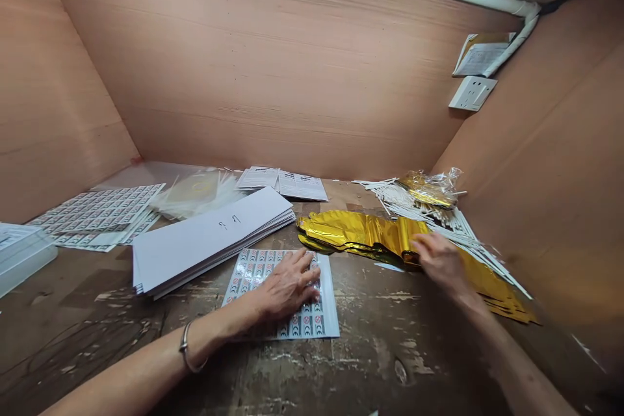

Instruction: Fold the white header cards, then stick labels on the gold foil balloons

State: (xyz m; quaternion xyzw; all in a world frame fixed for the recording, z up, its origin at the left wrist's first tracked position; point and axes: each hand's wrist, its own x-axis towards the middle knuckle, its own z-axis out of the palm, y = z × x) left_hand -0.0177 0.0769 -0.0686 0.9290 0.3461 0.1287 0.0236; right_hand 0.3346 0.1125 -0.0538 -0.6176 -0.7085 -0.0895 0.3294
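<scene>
My left hand (291,279) lies with its fingers stretched out over a sheet of CE-mark stickers (249,270), which rests on the table in front of me. My right hand (437,261) has its fingers closed at the middle of a pile of flat gold foil balloons (348,227). The top foil is curled up at those fingers. The pile spreads from the centre of the table to the right, partly behind my right hand and forearm.
A stack of long white cards (209,240) sits left of centre. Beyond it are clear plastic bags (190,192), printed leaflets (302,185) and more sticker sheets (104,208). White sticks (400,198) lie at the back right. A clear plastic box (24,257) stands far left.
</scene>
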